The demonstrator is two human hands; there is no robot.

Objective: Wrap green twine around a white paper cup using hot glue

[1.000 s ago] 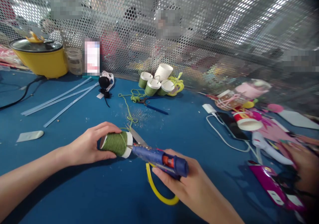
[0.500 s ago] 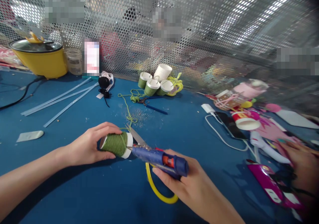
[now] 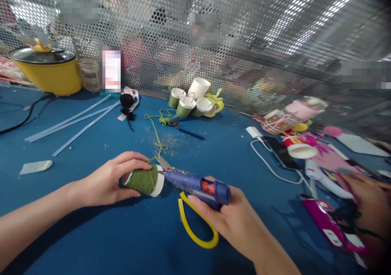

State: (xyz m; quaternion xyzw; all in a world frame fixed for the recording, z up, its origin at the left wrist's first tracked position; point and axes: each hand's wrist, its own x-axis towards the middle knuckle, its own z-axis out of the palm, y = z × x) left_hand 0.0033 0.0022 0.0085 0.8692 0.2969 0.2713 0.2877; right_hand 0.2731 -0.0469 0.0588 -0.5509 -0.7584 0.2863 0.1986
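Observation:
My left hand (image 3: 120, 179) is closed around a small paper cup (image 3: 143, 180) lying on its side, wound with green yarn. Its white rim faces right. In my right hand (image 3: 220, 214) is a blue glue gun (image 3: 195, 185), its nozzle at the cup's edge beside the rim. A strand of green yarn (image 3: 159, 142) runs from the cup up to a small tangle at the back. Scissors with yellow handles (image 3: 198, 236) lie partly under the glue gun, their blades pointing to the back left.
Several white cups wrapped in green (image 3: 187, 106) stand at the back near dark-handled pliers (image 3: 191, 133). Glue sticks (image 3: 87, 128) and a yellow electric pot (image 3: 49, 73) are on the left. To the right lie a phone (image 3: 281, 152), white cable and another person's hand (image 3: 371, 197).
The glue gun has shifted slightly up, and its nozzle now sits higher along the cup's rim. The cup has turned a little in my left hand.

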